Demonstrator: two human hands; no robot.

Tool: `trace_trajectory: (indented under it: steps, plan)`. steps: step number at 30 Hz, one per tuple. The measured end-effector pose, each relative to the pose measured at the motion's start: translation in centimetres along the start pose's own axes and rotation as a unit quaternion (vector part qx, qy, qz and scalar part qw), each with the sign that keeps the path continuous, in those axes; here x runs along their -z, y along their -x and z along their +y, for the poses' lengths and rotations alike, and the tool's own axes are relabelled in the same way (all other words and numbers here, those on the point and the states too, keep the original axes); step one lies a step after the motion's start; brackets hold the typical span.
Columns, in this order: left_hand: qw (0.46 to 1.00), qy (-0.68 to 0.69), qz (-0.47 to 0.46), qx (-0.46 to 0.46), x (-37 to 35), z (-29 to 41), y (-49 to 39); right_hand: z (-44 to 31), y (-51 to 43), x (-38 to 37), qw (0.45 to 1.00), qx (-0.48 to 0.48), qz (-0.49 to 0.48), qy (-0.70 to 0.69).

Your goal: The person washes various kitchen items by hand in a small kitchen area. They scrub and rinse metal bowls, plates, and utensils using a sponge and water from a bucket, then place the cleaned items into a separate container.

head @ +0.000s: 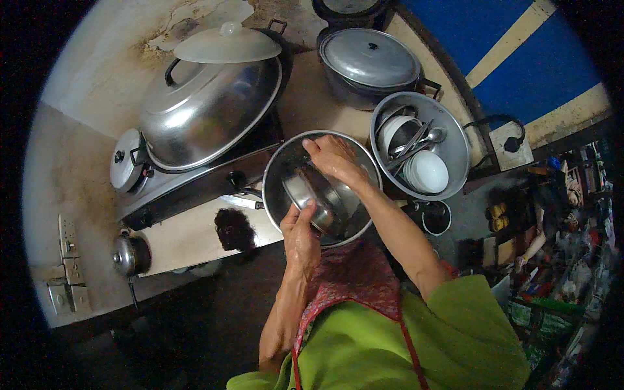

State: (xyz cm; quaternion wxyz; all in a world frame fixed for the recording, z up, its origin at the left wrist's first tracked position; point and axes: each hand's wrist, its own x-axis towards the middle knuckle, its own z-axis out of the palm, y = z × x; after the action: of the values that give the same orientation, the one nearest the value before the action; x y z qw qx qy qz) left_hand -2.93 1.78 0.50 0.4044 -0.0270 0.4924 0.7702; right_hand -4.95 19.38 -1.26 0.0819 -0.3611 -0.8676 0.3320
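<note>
A large metal basin point(268, 168) stands before me at the counter's edge. Inside its rim, my left hand point(300, 234) grips a smaller shiny metal bowl point(298, 187), which is tilted on its side. My right hand point(331, 153) is over the far part of the basin with its fingers bent; whether it holds anything cannot be made out. To the right, a second metal basin point(460, 151) holds white bowls point(429, 171), spoons and other utensils. A knife point(241, 201) lies on the counter left of my basin.
A gas stove point(195, 187) carries a large wok with a domed metal lid point(209, 112). Beyond the basins stands a lidded pot point(370, 58). A small pot point(130, 254) sits at the counter's left end. Near the right basin are a wall socket with a plug point(512, 145) and a dark mug point(436, 218).
</note>
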Motion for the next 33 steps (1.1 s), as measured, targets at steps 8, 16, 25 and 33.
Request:
trace_trajectory:
  steps: [8, 16, 25, 33]
  plan:
    - [0.997, 0.078, -0.004, 0.014, 3.2, -0.6, 0.0, 10.1, -2.9, -11.6, 0.769, -0.362, 0.043, -0.526]
    - [0.988, 0.096, -0.059, 0.105, 4.4, 0.0, -1.8, 4.5, -0.3, -3.5, 0.827, 0.053, -0.296, -0.474]
    - [0.988, 0.023, -0.105, 0.113, 5.0, -0.9, -3.4, -0.7, 3.5, -4.4, 0.965, 0.192, -0.177, -0.015]
    - [0.982, 0.141, -0.067, 0.106, 4.5, -0.4, -1.8, 7.7, -2.5, -7.8, 0.984, -0.057, -0.124, 0.117]
